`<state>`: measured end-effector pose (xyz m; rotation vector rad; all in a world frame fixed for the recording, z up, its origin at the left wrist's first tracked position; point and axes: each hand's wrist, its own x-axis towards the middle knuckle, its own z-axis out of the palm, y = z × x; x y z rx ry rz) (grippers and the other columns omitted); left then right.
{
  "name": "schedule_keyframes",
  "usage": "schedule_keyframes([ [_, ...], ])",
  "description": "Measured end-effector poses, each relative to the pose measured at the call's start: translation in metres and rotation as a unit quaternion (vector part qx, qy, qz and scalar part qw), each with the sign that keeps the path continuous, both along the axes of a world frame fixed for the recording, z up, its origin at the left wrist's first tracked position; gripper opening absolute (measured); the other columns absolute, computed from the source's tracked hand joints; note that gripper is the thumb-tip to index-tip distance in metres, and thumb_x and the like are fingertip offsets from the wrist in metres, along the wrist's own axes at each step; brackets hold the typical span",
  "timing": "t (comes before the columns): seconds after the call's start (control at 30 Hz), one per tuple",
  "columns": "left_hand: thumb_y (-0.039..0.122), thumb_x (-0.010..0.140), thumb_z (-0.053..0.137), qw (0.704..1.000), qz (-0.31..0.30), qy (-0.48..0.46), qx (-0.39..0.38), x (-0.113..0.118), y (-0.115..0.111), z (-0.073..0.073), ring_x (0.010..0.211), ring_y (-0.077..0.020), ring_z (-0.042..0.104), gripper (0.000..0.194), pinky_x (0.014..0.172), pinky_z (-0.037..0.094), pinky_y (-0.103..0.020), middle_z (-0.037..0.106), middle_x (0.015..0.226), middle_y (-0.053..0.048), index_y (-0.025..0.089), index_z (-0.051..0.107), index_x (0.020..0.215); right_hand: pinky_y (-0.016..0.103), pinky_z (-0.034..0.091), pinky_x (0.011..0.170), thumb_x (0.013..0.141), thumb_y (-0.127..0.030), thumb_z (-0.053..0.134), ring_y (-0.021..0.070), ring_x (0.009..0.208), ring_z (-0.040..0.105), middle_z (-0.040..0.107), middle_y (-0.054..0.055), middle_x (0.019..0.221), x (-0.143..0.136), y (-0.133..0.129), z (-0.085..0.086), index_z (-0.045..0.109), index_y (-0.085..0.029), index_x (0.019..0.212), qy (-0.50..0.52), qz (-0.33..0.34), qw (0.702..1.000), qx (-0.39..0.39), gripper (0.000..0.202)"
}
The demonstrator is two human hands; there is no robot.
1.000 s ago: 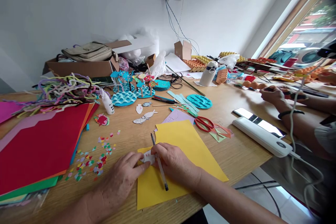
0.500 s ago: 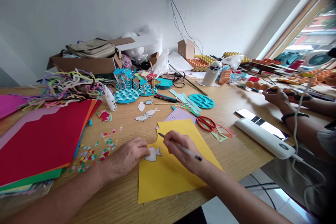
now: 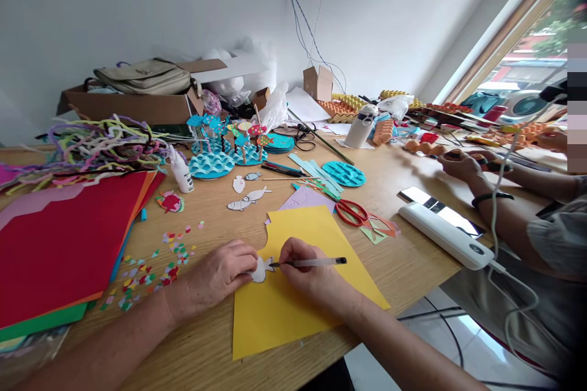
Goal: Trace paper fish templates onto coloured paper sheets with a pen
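Note:
A sheet of yellow paper (image 3: 279, 321) lies on the wooden table before me. Near its left edge rests a white paper fish cutout (image 3: 259, 272), its tail to the right. The fingers of my left hand (image 3: 224, 272) are closed together and press the fish's left end onto the sheet. My right hand (image 3: 305, 270) grips a pen (image 3: 321, 262) in a writing hold, the tip at the fish's tail. The pen lies nearly level, its black end to the right. Beyond the sheet are more fish cutouts (image 3: 250, 198) and lilac paper (image 3: 300, 198).
Red-handled scissors (image 3: 352, 214) lie past the sheet's right corner. Confetti (image 3: 147, 278), a glue bottle (image 3: 182, 172) and stacked coloured paper (image 3: 59, 244) are on the left. To the right are a white device (image 3: 443, 235) with a cable and another person's hands (image 3: 463, 168).
My right hand has brought the pen tip down and left, from the sheet's notched upper edge to the fish's tail. My left hand stays on the fish. The view has shifted slightly.

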<state>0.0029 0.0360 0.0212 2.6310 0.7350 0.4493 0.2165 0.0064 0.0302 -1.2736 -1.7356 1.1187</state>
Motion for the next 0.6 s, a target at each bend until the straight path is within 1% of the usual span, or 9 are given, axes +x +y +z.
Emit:
schedule_keyframes([
  [0.13,0.005,0.086,0.054,0.999,0.008,0.026,0.024,0.003,-0.005,0.0,0.093,-0.0179,0.052,0.017,0.08,0.044,-0.027,0.06,0.099,-0.003,0.018,0.06,0.095,0.019,0.028,0.045,0.068,-0.01,0.047,0.0084,0.048,0.038,0.046,-0.006,0.055,-0.002,-0.008,-0.007,0.048,-0.019,0.07,-0.014,0.005,1.0,0.023,0.009],
  [0.37,0.005,0.086,0.056,0.998,0.016,0.031,0.06,0.003,-0.008,-0.002,0.091,-0.0169,0.052,0.02,0.078,0.045,-0.027,0.058,0.096,-0.001,0.021,0.06,0.097,0.019,0.031,0.046,0.069,-0.011,0.048,0.008,0.044,0.039,0.044,-0.007,0.052,-0.007,-0.014,-0.009,0.047,-0.02,0.069,-0.043,-0.021,0.996,0.079,0.009],
  [0.6,0.003,0.084,0.056,0.998,0.02,0.028,0.061,0.003,-0.008,-0.001,0.091,-0.0168,0.053,0.026,0.079,0.046,-0.027,0.058,0.096,-0.001,0.022,0.061,0.101,0.02,0.035,0.05,0.07,-0.011,0.048,0.0095,0.048,0.045,0.052,-0.005,0.056,-0.009,-0.014,-0.014,0.049,-0.02,0.071,-0.081,-0.023,0.99,0.11,0.01],
])
